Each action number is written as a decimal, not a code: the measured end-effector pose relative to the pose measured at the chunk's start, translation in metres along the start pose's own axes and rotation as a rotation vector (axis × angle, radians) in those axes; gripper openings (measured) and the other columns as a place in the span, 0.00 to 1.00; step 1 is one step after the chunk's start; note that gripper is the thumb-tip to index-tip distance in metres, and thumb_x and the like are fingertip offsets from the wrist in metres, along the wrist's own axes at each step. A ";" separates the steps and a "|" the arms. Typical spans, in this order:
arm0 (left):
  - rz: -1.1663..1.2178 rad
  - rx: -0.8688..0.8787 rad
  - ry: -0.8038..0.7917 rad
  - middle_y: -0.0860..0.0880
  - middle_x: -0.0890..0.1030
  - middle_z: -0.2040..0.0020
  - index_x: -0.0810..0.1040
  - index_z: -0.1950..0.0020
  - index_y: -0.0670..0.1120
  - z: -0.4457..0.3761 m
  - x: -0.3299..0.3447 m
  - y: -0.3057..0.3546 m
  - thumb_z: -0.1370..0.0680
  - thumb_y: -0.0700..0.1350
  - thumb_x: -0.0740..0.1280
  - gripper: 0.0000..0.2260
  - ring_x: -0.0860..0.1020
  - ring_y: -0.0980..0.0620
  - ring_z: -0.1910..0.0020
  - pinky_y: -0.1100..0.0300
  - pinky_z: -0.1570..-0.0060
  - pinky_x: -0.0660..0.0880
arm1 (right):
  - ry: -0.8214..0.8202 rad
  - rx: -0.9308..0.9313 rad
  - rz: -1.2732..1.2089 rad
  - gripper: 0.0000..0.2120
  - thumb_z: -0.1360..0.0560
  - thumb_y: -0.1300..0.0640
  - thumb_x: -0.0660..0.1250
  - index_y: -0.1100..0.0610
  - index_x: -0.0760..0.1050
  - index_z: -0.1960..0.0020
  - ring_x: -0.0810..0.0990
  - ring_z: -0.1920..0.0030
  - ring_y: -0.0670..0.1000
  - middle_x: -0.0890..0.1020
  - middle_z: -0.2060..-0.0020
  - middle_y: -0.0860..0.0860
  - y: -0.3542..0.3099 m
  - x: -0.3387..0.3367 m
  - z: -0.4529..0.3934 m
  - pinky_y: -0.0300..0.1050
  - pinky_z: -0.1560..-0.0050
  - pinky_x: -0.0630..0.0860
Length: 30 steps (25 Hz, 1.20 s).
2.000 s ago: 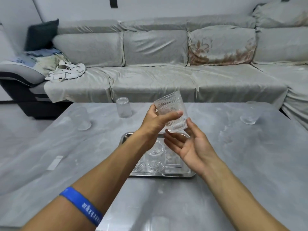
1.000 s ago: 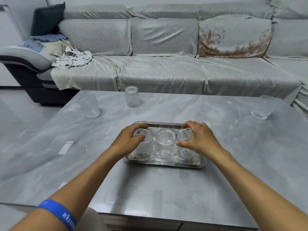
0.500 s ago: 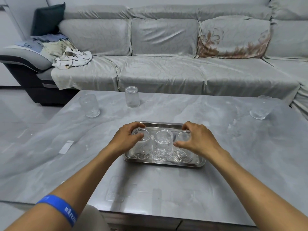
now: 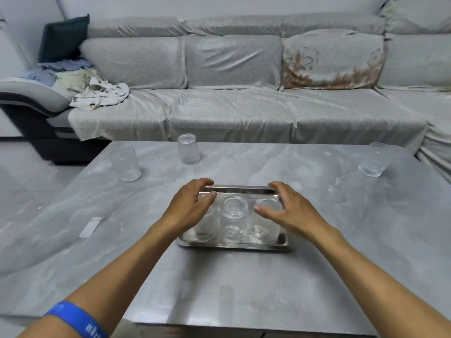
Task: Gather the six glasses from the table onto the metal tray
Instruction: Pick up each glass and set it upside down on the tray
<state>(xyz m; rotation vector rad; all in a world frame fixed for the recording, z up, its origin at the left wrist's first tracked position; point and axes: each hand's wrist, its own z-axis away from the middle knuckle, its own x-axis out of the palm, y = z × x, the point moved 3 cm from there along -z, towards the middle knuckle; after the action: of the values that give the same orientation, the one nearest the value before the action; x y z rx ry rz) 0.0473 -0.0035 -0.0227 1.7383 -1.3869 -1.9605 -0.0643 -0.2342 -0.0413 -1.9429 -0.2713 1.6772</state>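
Three glasses stood in a row on the metal tray [image 4: 234,246] at table centre: left glass [image 4: 204,229], middle glass [image 4: 234,222], right glass [image 4: 266,223]. Three more remained on the table [image 4: 244,289]: one at 10 o'clock [image 4: 125,163], one at 11 o'clock [image 4: 188,149], one at 2 o'clock [image 4: 373,159], all well apart from the tray. Left hand [image 4: 189,206] hovered over the left glass, fingers loosely curved and spread, nothing gripped; contact with the rim could not be told. Right hand [image 4: 285,208] likewise open, fingers curled above the right glass, thumb near its rim, holding nothing. Blue wristband [image 4: 76,319] on left forearm.
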 end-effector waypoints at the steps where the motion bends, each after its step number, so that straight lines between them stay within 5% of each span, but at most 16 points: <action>1: -0.009 0.052 0.004 0.51 0.76 0.31 0.73 0.31 0.51 -0.006 0.007 0.018 0.21 0.51 0.64 0.18 0.73 0.50 0.33 0.53 0.34 0.70 | 0.053 0.030 -0.037 0.41 0.34 0.25 0.60 0.49 0.64 0.29 0.73 0.34 0.52 0.72 0.29 0.48 0.008 -0.012 -0.001 0.51 0.39 0.72; 7: -0.210 0.338 -0.094 0.50 0.66 0.23 0.59 0.22 0.55 -0.075 0.087 0.138 0.22 0.54 0.63 0.29 0.65 0.48 0.26 0.52 0.32 0.64 | 0.260 0.179 0.140 0.30 0.26 0.35 0.61 0.51 0.67 0.31 0.74 0.36 0.54 0.72 0.30 0.49 0.130 -0.112 -0.019 0.51 0.43 0.73; 12: -0.336 0.344 -0.153 0.47 0.60 0.20 0.49 0.20 0.53 -0.137 0.166 0.177 0.22 0.55 0.63 0.35 0.60 0.45 0.23 0.49 0.29 0.61 | 0.322 0.460 0.233 0.38 0.28 0.46 0.68 0.54 0.57 0.24 0.71 0.32 0.60 0.61 0.23 0.53 0.252 -0.170 -0.046 0.55 0.39 0.73; 15: -0.346 0.347 -0.214 0.48 0.60 0.20 0.48 0.20 0.54 -0.156 0.200 0.174 0.22 0.56 0.61 0.34 0.59 0.46 0.23 0.50 0.28 0.61 | 0.239 0.487 0.270 0.43 0.29 0.51 0.68 0.53 0.47 0.22 0.69 0.32 0.62 0.52 0.20 0.51 0.287 -0.171 -0.073 0.55 0.40 0.73; 18: -0.297 0.353 -0.261 0.49 0.59 0.20 0.49 0.20 0.56 -0.162 0.211 0.166 0.21 0.57 0.61 0.33 0.59 0.47 0.23 0.52 0.27 0.59 | 0.099 0.569 0.208 0.45 0.28 0.56 0.69 0.54 0.45 0.21 0.70 0.32 0.62 0.57 0.22 0.54 0.300 -0.171 -0.098 0.54 0.38 0.72; 21: -0.235 0.319 -0.261 0.50 0.61 0.21 0.53 0.21 0.56 -0.163 0.207 0.157 0.21 0.56 0.62 0.31 0.62 0.48 0.24 0.53 0.29 0.61 | 0.157 0.577 0.263 0.27 0.25 0.60 0.65 0.62 0.64 0.28 0.74 0.37 0.63 0.69 0.30 0.60 0.307 -0.168 -0.113 0.53 0.40 0.73; 24: -0.199 0.272 -0.222 0.49 0.67 0.24 0.60 0.23 0.54 -0.163 0.195 0.149 0.22 0.54 0.64 0.28 0.67 0.47 0.27 0.53 0.30 0.64 | 0.402 0.510 0.251 0.06 0.23 0.60 0.64 0.63 0.77 0.52 0.79 0.50 0.62 0.81 0.47 0.60 0.288 -0.160 -0.106 0.50 0.54 0.73; 26: -0.066 0.172 -0.185 0.48 0.73 0.28 0.66 0.25 0.53 -0.160 0.185 0.148 0.23 0.53 0.66 0.26 0.72 0.47 0.32 0.51 0.33 0.69 | 0.485 0.431 0.038 0.07 0.23 0.57 0.66 0.61 0.77 0.55 0.81 0.53 0.60 0.83 0.54 0.57 0.263 -0.143 -0.096 0.50 0.53 0.75; 30: 0.363 -0.105 -0.095 0.49 0.76 0.35 0.69 0.28 0.53 -0.141 0.144 0.136 0.25 0.57 0.68 0.27 0.77 0.48 0.41 0.52 0.42 0.75 | 0.399 0.184 -0.926 0.05 0.23 0.60 0.68 0.56 0.78 0.58 0.83 0.63 0.50 0.80 0.63 0.51 0.155 -0.095 -0.078 0.51 0.47 0.82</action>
<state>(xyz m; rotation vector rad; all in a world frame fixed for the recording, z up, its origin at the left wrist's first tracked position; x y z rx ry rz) 0.0657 -0.2462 -0.0076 1.2571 -1.4766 -1.8928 -0.0395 -0.4305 -0.0373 -1.5769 -0.6967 0.6778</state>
